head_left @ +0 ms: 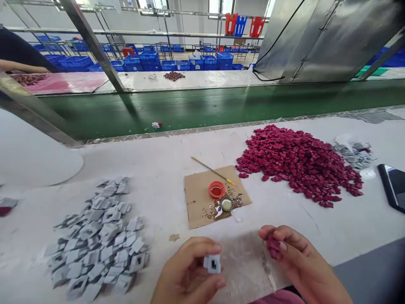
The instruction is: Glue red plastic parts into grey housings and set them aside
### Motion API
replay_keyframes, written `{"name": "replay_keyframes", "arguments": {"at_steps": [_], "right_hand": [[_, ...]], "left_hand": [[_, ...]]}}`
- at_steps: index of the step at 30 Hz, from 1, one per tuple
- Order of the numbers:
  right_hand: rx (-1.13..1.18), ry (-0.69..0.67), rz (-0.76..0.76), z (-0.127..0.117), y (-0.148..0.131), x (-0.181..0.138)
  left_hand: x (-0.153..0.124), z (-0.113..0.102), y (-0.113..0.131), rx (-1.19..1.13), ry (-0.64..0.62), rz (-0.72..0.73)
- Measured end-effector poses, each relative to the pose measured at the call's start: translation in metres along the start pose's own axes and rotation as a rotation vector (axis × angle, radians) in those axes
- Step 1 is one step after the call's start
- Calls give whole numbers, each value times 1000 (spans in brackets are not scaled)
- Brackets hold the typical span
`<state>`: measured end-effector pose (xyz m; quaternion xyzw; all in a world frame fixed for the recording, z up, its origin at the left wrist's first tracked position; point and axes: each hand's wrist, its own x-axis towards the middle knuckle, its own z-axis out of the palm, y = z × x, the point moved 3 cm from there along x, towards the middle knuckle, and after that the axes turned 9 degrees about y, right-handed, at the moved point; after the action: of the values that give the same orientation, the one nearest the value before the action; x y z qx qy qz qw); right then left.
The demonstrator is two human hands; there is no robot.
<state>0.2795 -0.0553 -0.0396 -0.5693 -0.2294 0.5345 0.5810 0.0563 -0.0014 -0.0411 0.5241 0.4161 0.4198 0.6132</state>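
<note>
My left hand point(186, 272) is closed on a small grey plastic part point(212, 263), pinched between thumb and fingers near the table's front edge. My right hand point(295, 257) is curled around a small dark red piece point(274, 246), just right of the left hand. A heap of several grey parts point(101, 240) lies to the left. A large pile of dark red pieces point(300, 162) lies at the right. Between them a cardboard square point(198, 196) carries a red cap point(217, 189), a small metal cap point(226, 204) and glue stains. A thin stick point(211, 169) rests across its far edge.
A green conveyor belt point(202, 107) runs across behind the white table point(164, 160). A small heap of grey bits point(352, 153) and a black phone point(394, 185) lie at the right. Another person's arm point(22, 66) is at far left. Blue crates point(148, 61) stand behind.
</note>
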Motion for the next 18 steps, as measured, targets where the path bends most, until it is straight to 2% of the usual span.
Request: {"name": "replay_keyframes", "arguments": {"at_steps": [2,7,9,14,18], "right_hand": [[-30,-40,-13,2,3,0],[109,235,107,13,11,-5],[123,210,64,18,10,-3],[-172,58,-293,21,-6,14],[-653,64,-732,30,-28,24]], "left_hand": [[-6,8,-10,-66,75,-51],[-18,11,-14,-29,76,-42],[-18,8,-12,25,65,-6],[-12,-1,-4,245,48,245],[-12,-3,-6,377,13,363]]}}
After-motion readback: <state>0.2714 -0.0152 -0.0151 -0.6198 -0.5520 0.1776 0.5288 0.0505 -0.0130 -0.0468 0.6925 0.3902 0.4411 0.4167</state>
